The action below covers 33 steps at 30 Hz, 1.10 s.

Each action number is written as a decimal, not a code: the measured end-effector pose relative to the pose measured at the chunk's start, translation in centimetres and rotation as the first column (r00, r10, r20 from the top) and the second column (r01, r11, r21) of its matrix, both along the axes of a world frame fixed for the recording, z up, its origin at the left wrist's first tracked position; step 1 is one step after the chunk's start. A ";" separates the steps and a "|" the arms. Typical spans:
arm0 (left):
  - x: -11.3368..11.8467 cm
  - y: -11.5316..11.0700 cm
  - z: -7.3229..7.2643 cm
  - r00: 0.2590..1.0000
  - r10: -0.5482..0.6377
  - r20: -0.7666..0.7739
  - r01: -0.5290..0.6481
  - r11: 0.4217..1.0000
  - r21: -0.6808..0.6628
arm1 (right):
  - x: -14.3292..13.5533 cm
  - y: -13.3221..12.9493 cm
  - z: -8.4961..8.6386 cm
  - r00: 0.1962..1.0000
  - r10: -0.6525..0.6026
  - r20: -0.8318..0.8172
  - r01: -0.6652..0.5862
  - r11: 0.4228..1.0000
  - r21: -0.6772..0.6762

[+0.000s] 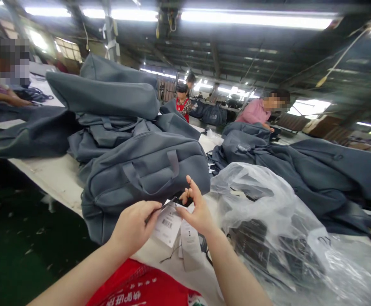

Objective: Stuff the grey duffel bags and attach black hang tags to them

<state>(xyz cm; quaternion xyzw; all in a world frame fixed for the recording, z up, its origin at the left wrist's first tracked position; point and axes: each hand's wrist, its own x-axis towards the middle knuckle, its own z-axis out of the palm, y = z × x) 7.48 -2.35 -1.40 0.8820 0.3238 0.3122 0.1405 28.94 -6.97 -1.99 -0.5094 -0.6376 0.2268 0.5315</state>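
Note:
My left hand [136, 225] pinches a thin black cord at the left end, beside a white tag [168, 224] with a barcode. My right hand [196, 208] is at the cord's other side, its thumb at the tag's top edge and its index finger raised; a small black piece lies by its fingers. A second white tag [190, 244] hangs below, with a thin dark string near it. Just behind both hands a grey-blue bag [153, 157] with two handles rests on the white table [48, 176].
Clear plastic bag [268, 191] holding dark tags stands at the right. Grey bags [105, 95] are piled at the back left, more grey bags [325, 170] at the right. Several people work around the tables, one in a pink shirt [250, 111]. A dark green floor shows at the left.

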 end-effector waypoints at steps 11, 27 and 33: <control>0.7 1.7 -0.1 0.957 0.075 0.281 0.147 0.709 -0.689 | -1.1 0.6 -3.6 0.970 -0.185 0.158 0.164 0.977 0.133; 2.4 0.0 -4.9 0.924 0.236 0.302 0.075 0.663 -0.745 | -4.2 -0.6 -2.6 0.927 -0.107 -0.360 0.123 0.992 0.023; 2.9 -1.9 -1.9 0.924 0.219 0.314 -0.247 0.968 0.051 | -6.6 -0.7 -4.5 0.947 -0.107 -0.303 0.101 0.994 -0.037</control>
